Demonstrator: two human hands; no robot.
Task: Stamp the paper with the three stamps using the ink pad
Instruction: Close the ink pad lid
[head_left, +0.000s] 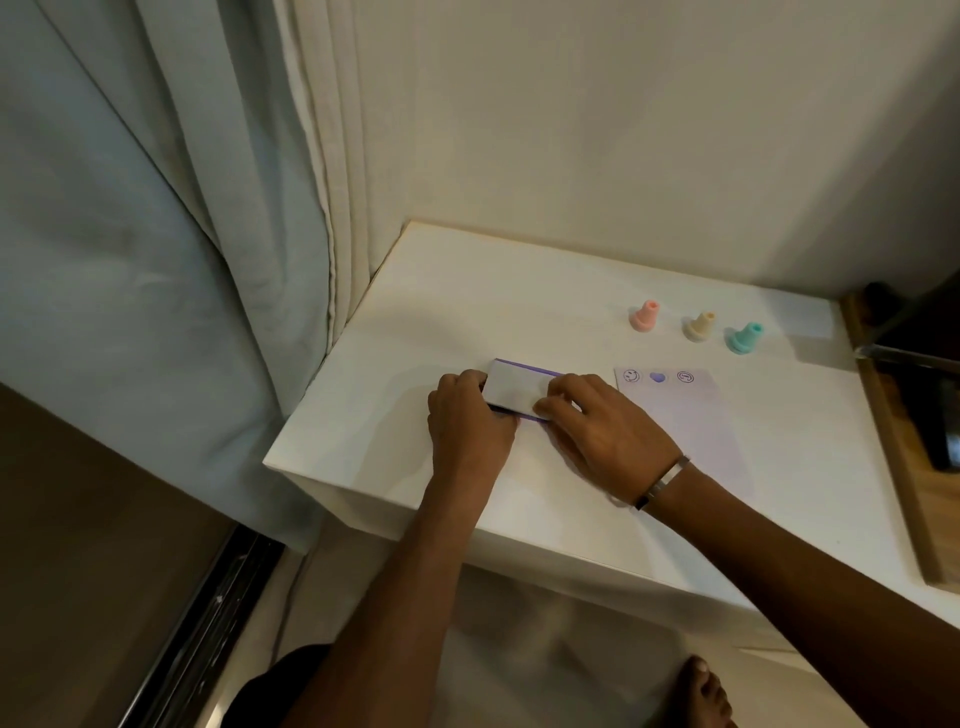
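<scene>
At the left-centre of the white surface (571, 291), I've got both hands on the ink pad (519, 387). My left hand (470, 423) is curled round its left end, fingers closed on the case. My right hand (605, 434) lies over its right end, fingers pressed flat on the lid, bracelet (662, 483) at the wrist. The pad's lid is down, with a purple line showing along its far edge and near corner.

Just right of the pad lies the paper (691, 431), its left edge partly under my right hand. Three purple marks sit in a row along its far edge: a smiley, a heart, another round one.

Beyond the paper, well apart from my hands, the three stamps stand upright in a row: pink (644, 315), yellow (700, 326), teal (744, 338).

Room to move: bare surface left of the pad out to the corner, and a wide bare strip between pad and wall. The curtain (156, 234) hangs against the left edge. On the right, a wooden edge (893, 457) borders the surface, dark things beyond it that I can't make out. The near edge drops to the floor, where a bare foot (706, 693) shows.
</scene>
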